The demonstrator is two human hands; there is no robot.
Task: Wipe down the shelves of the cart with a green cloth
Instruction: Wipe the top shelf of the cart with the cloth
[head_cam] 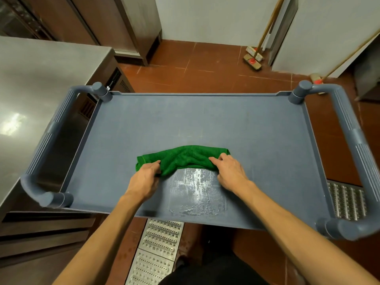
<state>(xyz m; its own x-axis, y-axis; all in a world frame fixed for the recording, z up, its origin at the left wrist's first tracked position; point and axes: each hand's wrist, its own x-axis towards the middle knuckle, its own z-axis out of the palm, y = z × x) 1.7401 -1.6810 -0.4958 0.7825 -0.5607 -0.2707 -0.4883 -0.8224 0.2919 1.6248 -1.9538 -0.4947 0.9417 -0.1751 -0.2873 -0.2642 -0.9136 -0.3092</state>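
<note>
Left hand (147,171) and right hand (228,169) pinch the green cloth (183,158); bunched, I may smear the seemingly wet patch (197,190) over the shelf (185,120).

The cloth (183,159) is lying on the cart's top shelf (185,120), toward its near edge. The left hand (145,177) is gripping the cloth's left end and the right hand (230,173) its right end. A wet patch (197,190) is sitting just before the cloth, between the hands. A desk (41,79) is standing left of the cart. Two brooms (254,58) are leaning behind it, to the right. A floor grate (158,243) is running under its near edge.
</note>
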